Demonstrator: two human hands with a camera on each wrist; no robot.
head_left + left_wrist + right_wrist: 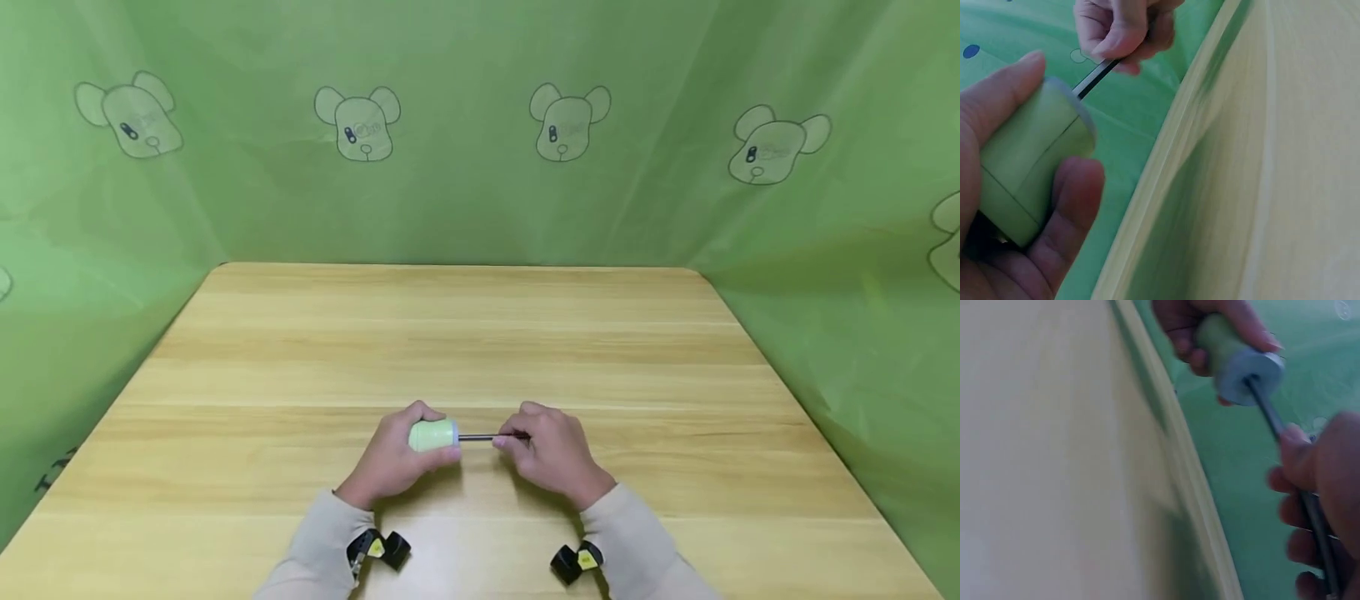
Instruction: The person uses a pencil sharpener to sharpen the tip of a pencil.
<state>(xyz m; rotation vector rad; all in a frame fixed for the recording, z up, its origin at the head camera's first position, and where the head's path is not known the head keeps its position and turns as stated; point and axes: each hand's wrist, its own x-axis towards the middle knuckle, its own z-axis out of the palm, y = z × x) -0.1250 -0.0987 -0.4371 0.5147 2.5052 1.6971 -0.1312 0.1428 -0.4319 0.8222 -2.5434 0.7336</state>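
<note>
My left hand (pixel 392 460) grips a light green cylinder (pixel 432 436), thumb and fingers around its sides. A pale grey-blue cap (pixel 1235 378) closes the end that faces right, with a small hole at its centre. One end of a thin, dark, pencil-like rod (pixel 476 437) goes into that hole. Thumb and fingers of my right hand (pixel 555 450) pinch the rod a short way from the cap, and its far part runs along under the curled fingers. How deep the rod reaches inside the cylinder is hidden. Both hands are near the table's front half, in the middle.
The wooden table (pixel 465 342) spreads out around both hands. Green cloth (pixel 465 208) printed with bear heads hangs behind it and on both sides. A small black camera (pixel 396 550) sits on the left wrist, and another camera (pixel 566 565) on the right.
</note>
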